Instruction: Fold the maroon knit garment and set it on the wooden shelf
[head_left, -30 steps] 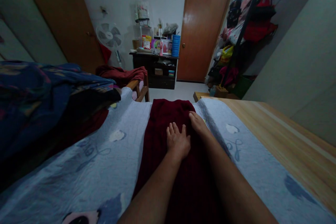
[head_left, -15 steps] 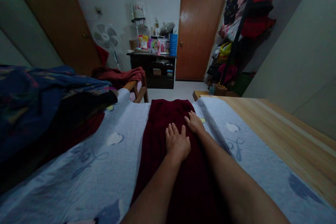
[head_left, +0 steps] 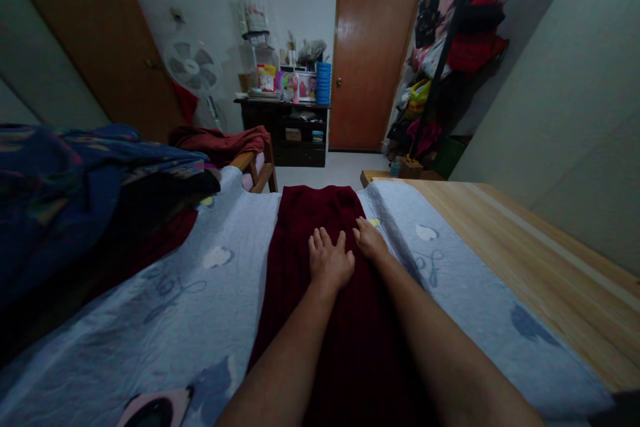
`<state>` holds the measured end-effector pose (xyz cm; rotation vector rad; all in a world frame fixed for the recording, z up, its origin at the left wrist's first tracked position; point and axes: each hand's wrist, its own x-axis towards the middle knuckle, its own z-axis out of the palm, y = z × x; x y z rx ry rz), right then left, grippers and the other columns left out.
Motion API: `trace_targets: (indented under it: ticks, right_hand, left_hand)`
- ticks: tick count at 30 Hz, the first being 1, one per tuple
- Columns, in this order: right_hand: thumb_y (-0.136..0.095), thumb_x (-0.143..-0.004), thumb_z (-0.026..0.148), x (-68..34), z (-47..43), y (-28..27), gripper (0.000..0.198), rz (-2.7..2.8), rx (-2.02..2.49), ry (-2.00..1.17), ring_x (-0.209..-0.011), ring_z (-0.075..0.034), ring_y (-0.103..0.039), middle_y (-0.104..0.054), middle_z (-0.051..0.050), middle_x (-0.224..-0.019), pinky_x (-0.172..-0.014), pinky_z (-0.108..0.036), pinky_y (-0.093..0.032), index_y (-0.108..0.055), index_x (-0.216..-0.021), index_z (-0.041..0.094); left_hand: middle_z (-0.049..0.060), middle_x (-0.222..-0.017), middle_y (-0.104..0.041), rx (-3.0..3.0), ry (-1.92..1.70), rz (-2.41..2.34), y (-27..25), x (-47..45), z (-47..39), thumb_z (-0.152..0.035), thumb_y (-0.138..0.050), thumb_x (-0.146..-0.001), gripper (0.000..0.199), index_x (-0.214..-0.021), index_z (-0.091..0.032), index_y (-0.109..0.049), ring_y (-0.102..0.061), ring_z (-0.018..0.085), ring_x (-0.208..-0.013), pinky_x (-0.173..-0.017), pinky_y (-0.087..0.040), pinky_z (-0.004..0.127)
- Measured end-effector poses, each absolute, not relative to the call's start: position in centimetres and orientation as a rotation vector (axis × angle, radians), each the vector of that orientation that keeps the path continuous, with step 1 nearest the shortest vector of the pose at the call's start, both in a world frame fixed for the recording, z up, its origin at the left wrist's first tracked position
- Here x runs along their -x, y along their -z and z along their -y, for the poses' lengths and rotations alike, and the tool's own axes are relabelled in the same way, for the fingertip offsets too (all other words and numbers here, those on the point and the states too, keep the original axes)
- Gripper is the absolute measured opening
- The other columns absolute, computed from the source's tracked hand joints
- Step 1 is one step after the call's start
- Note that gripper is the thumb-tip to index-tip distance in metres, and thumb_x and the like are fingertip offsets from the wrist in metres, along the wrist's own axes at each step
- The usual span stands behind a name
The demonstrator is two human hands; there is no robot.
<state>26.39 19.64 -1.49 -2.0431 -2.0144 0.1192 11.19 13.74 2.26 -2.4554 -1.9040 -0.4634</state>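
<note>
A long dark red piece of cloth [head_left: 320, 207], perhaps a folded garment, lies lengthwise on the pale blue patterned bed sheet [head_left: 220, 287]. On the middle of the cloth my left hand [head_left: 331, 260] rests palm down, its fingers spread. My right hand [head_left: 371, 239] lies at the cloth's right edge, fingers stretched out and thumb apart. Neither hand grips anything. The near end of the cloth runs down between my forearms into shadow, so its lower edge is hidden.
A heap of dark clothes [head_left: 100, 200] covers the bed's left side. A pink-rimmed object [head_left: 170, 403] lies at the bottom edge. Bare wooden boards [head_left: 500, 240] run along the right. Beyond stand a fan [head_left: 193, 67], a dark cabinet [head_left: 285, 137] and hanging bags [head_left: 470, 47].
The view has turned slightly to the right, bringing more of the pink-rimmed object into sight. My right hand has slid a little nearer along the cloth's edge; my left hand stays flat.
</note>
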Motion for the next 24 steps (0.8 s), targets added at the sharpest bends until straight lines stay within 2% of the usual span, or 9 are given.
trace_targets:
  ticks: [7,13,20,24]
  right_hand:
    - [-0.034,-0.095,0.026,-25.4,-13.7,0.3,0.05,2.015,2.116,-0.085,-0.137,-0.02,-0.035,-0.042,-0.014,-0.146,-0.111,-0.033,-0.028,-0.04,-0.141,0.007]
    - [-0.032,-0.091,0.015,-24.3,-7.9,-0.3,0.05,2.031,2.123,-0.031,-0.135,-0.02,-0.038,-0.042,-0.012,-0.147,-0.109,-0.034,-0.031,-0.044,-0.139,0.01]
    - [-0.038,-0.086,0.011,-23.8,-1.6,0.1,0.052,2.056,2.062,-0.023,-0.138,-0.024,-0.033,-0.041,-0.009,-0.148,-0.112,-0.041,-0.028,-0.048,-0.137,0.014]
    - [-0.04,-0.084,0.01,-23.6,1.9,0.3,0.052,2.07,1.984,0.016,-0.14,-0.024,-0.031,-0.04,-0.011,-0.148,-0.113,-0.04,-0.029,-0.049,-0.136,0.011]
  left_hand:
    - [0.015,-0.147,-0.042,2.436,0.496,1.903,-2.4,-11.2,-13.3,-0.044,-0.051,-0.084,0.058,-0.139,-0.025,-0.047,-0.029,0.036,-0.138,-0.111,-0.017,0.051]
    - [0.017,-0.147,-0.041,2.441,0.501,1.896,-2.5,-11.2,-13.1,-0.042,-0.049,-0.085,0.057,-0.138,-0.023,-0.048,-0.029,0.036,-0.138,-0.111,-0.016,0.05]
    - [0.014,-0.149,-0.039,2.456,0.396,1.92,-3.3,-11.2,-12.7,-0.043,-0.046,-0.087,0.057,-0.141,-0.024,-0.044,-0.027,0.035,-0.139,-0.112,-0.015,0.05]
    - [0.015,-0.15,-0.037,2.463,0.367,1.921,-3.4,-11.3,-12.5,-0.043,-0.044,-0.088,0.058,-0.142,-0.023,-0.042,-0.025,0.036,-0.14,-0.112,-0.013,0.05]
